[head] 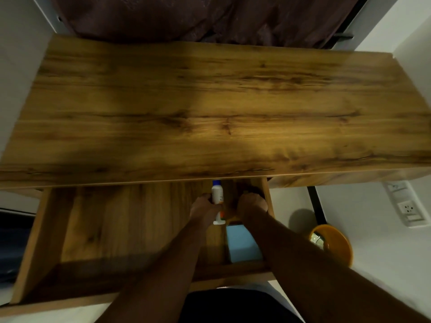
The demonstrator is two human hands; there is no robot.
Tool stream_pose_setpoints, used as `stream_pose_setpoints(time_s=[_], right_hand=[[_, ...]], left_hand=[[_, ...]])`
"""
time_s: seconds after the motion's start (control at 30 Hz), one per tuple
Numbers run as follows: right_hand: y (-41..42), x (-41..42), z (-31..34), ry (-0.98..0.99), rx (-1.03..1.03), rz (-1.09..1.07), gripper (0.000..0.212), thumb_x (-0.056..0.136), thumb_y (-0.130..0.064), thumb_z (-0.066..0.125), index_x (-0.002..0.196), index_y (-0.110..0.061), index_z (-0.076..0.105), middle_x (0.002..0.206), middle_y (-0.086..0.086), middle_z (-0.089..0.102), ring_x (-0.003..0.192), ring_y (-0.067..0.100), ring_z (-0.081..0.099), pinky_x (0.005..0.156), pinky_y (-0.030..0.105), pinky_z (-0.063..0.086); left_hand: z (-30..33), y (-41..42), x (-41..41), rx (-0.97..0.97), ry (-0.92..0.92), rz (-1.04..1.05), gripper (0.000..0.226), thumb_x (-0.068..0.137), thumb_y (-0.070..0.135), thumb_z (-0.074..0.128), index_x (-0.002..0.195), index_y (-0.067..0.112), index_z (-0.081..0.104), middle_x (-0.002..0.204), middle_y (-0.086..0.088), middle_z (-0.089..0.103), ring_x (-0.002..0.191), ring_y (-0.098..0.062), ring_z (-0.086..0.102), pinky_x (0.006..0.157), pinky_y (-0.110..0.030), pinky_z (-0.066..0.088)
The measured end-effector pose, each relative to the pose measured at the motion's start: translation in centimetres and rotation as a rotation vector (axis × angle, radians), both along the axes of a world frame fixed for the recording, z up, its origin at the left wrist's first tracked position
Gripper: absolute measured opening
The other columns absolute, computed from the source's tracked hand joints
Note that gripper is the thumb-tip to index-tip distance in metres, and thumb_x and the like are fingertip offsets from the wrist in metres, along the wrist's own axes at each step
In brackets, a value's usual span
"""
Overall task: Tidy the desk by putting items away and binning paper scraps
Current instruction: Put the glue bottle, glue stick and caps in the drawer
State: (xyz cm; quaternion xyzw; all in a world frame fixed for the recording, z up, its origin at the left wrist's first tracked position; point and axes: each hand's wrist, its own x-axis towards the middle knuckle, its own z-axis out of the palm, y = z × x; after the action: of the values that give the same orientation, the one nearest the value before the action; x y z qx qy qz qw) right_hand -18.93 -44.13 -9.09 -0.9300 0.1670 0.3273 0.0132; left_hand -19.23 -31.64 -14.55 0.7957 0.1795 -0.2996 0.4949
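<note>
Wooden surface (210, 108) above an open drawer (98, 224). A white bottle (217, 194) is gripped by the left hand (203, 209). The right hand (253, 203) is curled inside the drawer; its contents cannot be told.

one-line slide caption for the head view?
Over an open desk drawer, the left hand grips a white bottle while the right hand reaches beside it, above a light-blue pad.

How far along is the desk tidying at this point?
Mostly done, by the look of it: the desk top shows nothing on it. In hand: the left hand holds a white bottle inside the open drawer, beside a blue pad; the right hand is curled deep in the drawer, its contents hidden. Left: releasing the bottle and shutting the drawer. The orange bin stands on the floor.
</note>
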Motion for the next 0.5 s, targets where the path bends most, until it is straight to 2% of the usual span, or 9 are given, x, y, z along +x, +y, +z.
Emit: stream_pose_setpoints(time_s=[0.13,0.5], right_hand=[[-0.1,-0.1,0.1,-0.006,0.023,-0.008,0.034,0.092,-0.027,0.064,0.121,-0.012,0.055,0.120,0.006,0.061,0.114,0.021,0.059,0.094,0.032,0.048],[-2.0,-0.7,2.6,-0.110,0.116,0.003,0.020,0.096,-0.021,0.055,0.111,-0.010,0.063,0.114,0.009,0.066,0.108,0.024,0.063,0.089,0.034,0.050]], left_hand=[[-0.1,-0.2,-0.1,-0.002,-0.010,-0.002,0.057,0.082,0.024,0.074,0.132,0.011,0.051,0.128,-0.010,0.061,0.113,-0.026,0.062,0.094,-0.046,0.053],[0.2,-1.1,-0.2,0.056,-0.075,-0.030,0.056,0.084,0.023,0.072,0.134,0.009,0.051,0.130,-0.014,0.060,0.114,-0.028,0.062,0.093,-0.044,0.053]])
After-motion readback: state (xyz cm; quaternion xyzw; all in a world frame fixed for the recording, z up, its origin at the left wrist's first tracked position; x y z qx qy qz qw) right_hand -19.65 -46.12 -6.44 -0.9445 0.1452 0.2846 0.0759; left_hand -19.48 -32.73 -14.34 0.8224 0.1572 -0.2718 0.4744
